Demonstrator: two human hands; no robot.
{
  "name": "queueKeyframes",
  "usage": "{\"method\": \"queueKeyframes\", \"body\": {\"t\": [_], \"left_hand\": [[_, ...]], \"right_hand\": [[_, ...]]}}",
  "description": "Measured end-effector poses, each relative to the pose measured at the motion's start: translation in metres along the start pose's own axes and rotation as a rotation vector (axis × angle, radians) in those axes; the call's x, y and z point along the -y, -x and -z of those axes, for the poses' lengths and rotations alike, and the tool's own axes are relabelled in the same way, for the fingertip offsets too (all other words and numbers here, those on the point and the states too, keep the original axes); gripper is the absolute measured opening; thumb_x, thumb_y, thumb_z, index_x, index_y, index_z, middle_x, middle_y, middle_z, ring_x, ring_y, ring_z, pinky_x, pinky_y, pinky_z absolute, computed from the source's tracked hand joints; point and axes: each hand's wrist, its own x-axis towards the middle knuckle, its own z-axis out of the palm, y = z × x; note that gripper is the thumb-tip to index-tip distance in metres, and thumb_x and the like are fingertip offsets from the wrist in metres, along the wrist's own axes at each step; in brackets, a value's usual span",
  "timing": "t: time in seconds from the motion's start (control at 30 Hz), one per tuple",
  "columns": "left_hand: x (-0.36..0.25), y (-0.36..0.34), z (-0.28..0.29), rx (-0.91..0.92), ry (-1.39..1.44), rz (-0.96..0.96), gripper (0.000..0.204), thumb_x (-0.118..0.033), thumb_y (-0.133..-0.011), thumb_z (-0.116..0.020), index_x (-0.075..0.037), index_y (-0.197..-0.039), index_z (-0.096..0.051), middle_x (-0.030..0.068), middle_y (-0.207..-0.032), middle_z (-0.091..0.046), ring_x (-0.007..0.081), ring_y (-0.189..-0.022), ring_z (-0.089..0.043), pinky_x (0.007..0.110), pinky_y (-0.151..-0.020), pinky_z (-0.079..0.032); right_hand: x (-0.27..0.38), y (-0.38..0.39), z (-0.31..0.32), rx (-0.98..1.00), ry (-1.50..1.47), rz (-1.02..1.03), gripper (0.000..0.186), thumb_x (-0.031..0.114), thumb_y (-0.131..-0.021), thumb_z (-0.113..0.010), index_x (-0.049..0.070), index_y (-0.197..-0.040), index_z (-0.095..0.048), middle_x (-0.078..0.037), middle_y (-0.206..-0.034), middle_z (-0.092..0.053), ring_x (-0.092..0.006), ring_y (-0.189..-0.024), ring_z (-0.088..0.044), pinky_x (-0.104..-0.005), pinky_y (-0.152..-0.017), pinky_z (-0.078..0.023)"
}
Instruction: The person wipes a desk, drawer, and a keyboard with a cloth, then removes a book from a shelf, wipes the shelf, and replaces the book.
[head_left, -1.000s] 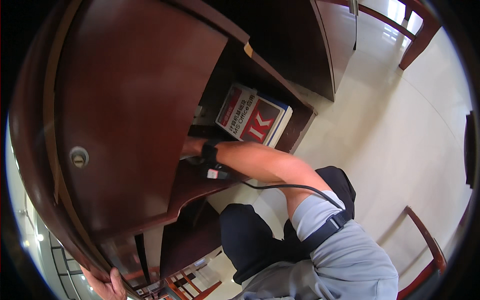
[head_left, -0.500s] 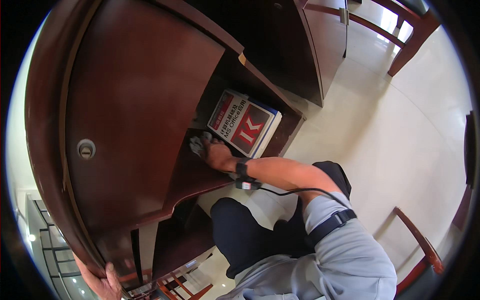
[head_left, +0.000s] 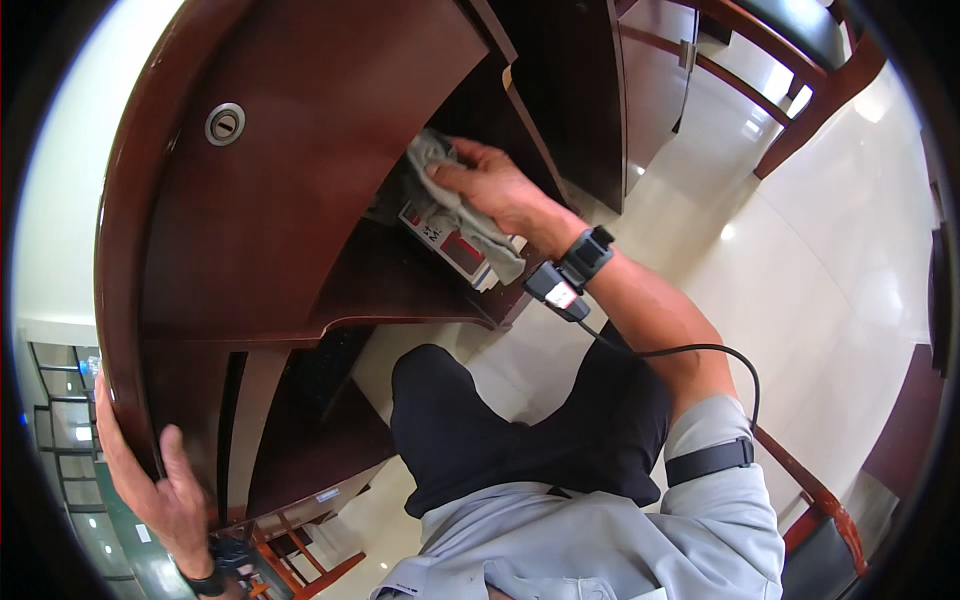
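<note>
Right hand (head_left: 495, 190) fingers pinching grey cloth (head_left: 455, 205) at shelf edge, left hand (head_left: 150, 490) fingers curled around desk rim (head_left: 110, 300)

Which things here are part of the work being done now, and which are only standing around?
In use:
- right hand, pressing a grey cloth
- red and white box under the cloth, on the desk shelf
- left hand, gripping the desk edge

Standing around:
- desk lock
- wooden chairs
- tiled floor
</note>
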Motion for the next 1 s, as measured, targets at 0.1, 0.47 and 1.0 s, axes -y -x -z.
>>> {"method": "queueKeyframes", "body": {"t": [0.1, 0.47, 1.0], "left_hand": [[-0.060, -0.008, -0.019, -0.214, 0.218, -0.131, 0.061, -0.029, -0.103, -0.058, 0.001, -0.153, -0.038, 0.0263, -0.154, -0.043, 0.0433, -0.145, -0.037, 0.054, -0.118, -0.036], [-0.232, -0.056, -0.194, 0.218, 1.809, 0.258, 0.127, -0.036, -0.070, -0.094, -0.002, -0.161, -0.013, 0.0232, -0.154, -0.040, 0.0347, -0.138, -0.048, 0.044, -0.104, -0.052], [-0.275, -0.135, -0.318, 0.067, 2.458, 1.027, 0.033, -0.024, -0.095, -0.071, -0.006, -0.122, -0.062, 0.0052, -0.120, -0.066, 0.0168, -0.110, -0.062, 0.034, -0.096, -0.051]], "right_hand": [[0.024, 0.021, 0.013, 0.015, -0.101, 0.055, 0.045, 0.017, -0.095, -0.069, -0.003, -0.134, -0.057, -0.008, -0.106, -0.070, -0.0123, -0.086, -0.066, -0.0290, -0.077, -0.056], [0.046, 0.110, -0.019, 0.041, 0.043, 0.245, 0.057, 0.013, -0.092, -0.066, 0.000, -0.145, -0.048, -0.005, -0.126, -0.061, -0.0133, -0.113, -0.056, -0.0304, -0.100, -0.047], [0.243, 0.112, -0.025, -0.541, 1.282, 1.555, 0.041, 0.014, -0.087, -0.076, 0.000, -0.124, -0.065, -0.020, -0.120, -0.067, -0.0369, -0.114, -0.062, -0.0430, -0.098, -0.050]]}}
